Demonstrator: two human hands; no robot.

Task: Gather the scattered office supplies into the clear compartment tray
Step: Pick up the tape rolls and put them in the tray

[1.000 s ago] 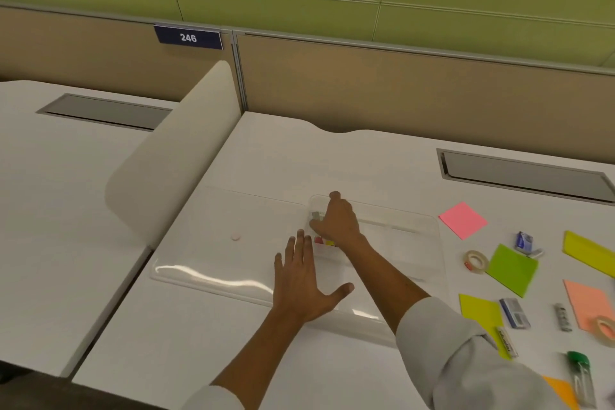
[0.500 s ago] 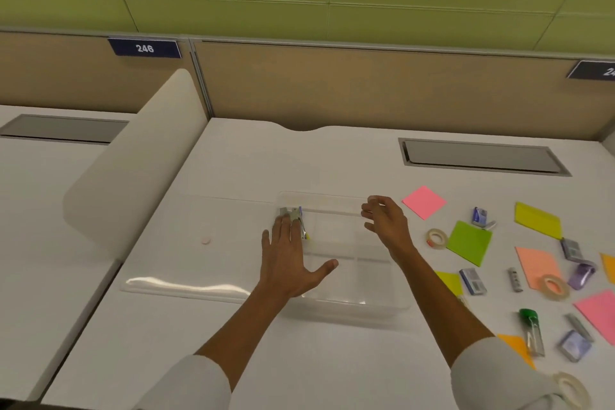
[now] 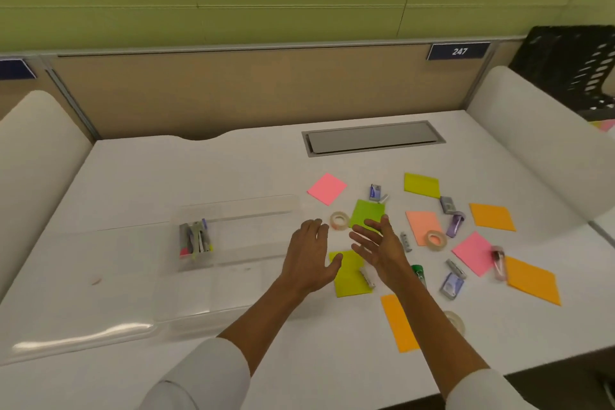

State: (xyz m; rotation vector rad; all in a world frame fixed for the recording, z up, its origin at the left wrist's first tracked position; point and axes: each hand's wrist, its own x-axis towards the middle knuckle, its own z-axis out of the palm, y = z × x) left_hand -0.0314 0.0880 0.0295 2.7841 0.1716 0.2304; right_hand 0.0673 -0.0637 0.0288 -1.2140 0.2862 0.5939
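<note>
The clear compartment tray [image 3: 239, 210] lies left of centre on the white desk, with several pens and markers [image 3: 195, 240] in its left compartment. My left hand [image 3: 311, 255] hovers open just right of the tray. My right hand [image 3: 377, 245] is open beside it, over a green sticky note [image 3: 366, 211] and a yellow sticky note [image 3: 349, 276]. A tape roll [image 3: 339, 220] sits just beyond my left fingertips. Scattered to the right are sticky notes, another tape roll [image 3: 436, 239], small staplers and staple boxes, and a green-capped tube [image 3: 419, 271].
A clear desk mat [image 3: 83, 276] lies under the tray. A grey cable hatch [image 3: 372, 137] is set in the desk at the back. White curved dividers [image 3: 532, 130] flank both sides. A black mesh organiser [image 3: 572, 66] stands at far right.
The view has swung right. My left hand left the tray's left compartment and moved right; my right hand also moved right, over the sticky notes. Both hands hold nothing.
</note>
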